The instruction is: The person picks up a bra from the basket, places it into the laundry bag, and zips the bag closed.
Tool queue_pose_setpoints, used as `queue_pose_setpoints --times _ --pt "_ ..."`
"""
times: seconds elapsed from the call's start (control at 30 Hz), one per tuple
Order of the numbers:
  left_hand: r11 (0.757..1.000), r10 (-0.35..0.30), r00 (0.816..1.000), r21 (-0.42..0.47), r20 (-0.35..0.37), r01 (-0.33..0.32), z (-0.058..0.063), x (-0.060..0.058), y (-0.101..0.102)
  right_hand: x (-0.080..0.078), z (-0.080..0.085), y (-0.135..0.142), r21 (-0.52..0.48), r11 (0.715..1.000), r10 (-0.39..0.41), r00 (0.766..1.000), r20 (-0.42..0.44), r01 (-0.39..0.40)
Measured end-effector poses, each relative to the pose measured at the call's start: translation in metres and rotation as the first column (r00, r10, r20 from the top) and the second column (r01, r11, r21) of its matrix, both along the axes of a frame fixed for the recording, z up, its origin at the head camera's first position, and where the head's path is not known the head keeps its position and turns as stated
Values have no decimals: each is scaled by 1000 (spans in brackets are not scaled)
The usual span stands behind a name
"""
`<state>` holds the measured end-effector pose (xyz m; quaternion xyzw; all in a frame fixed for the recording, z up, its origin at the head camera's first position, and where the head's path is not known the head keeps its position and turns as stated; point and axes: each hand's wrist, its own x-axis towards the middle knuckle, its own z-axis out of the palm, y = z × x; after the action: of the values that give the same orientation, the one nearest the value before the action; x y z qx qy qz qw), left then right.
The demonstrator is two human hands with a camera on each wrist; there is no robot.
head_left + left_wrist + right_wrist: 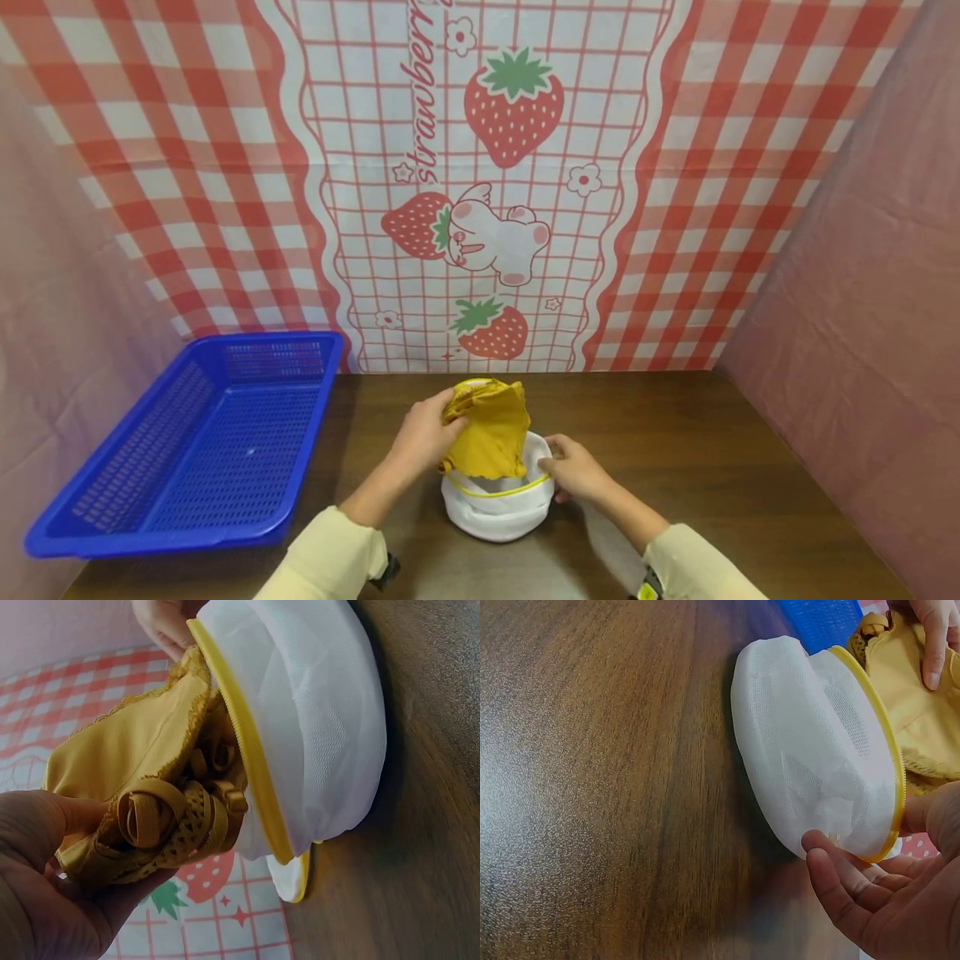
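Your left hand pinches a mustard-yellow, smooth fabric garment with lacy trim and coiled straps, thumb on one face and fingers behind it. You have this garment upright above the open mouth of a round, white mesh bag edged with a yellow zip; its lower edge is at that mouth, though whether it touches the zip cannot be told. Your right hand grips the bag's rim at its right side, the thumb at the inner side of the zip and the fingers against the outer mesh. Beneath the bag you have a brown wood-grain tabletop. To your left, well apart from the bag, stands a blue rectangular plastic basket with perforated sides. Behind everything hangs a red-and-white checked cloth printed with strawberries, and plain pinkish panels flank you on both sides. Pale cream sleeves cover your forearms.
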<state>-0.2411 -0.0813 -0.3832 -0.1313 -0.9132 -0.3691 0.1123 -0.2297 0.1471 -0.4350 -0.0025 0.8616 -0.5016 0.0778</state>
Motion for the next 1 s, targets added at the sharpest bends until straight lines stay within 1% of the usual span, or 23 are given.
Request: queue_pose_setpoints --times 0.1,0.37,0.43,0.63,0.77,1.0 --pt "998 -6 1000 -60 -12 6 0 1 5 0 0 0 5 1000 0 1000 -2 0" --pt "987 -14 999 -158 33 19 2 2 13 -1 2 1 15 1000 -3 1000 -7 4" --pt "983 -23 999 -182 44 31 3 2 15 -1 2 1 18 1000 -7 1000 -7 7" --pt "967 -55 996 -245 74 72 0 0 20 -1 1 0 33 999 -12 1000 -21 13" --pt "956 -62 995 -282 80 82 -1 -2 23 -1 0 1 40 999 -13 1000 -22 14" --pt "939 -77 994 -328 77 99 -4 -5 24 -1 1 1 26 1000 2 999 -36 -1"
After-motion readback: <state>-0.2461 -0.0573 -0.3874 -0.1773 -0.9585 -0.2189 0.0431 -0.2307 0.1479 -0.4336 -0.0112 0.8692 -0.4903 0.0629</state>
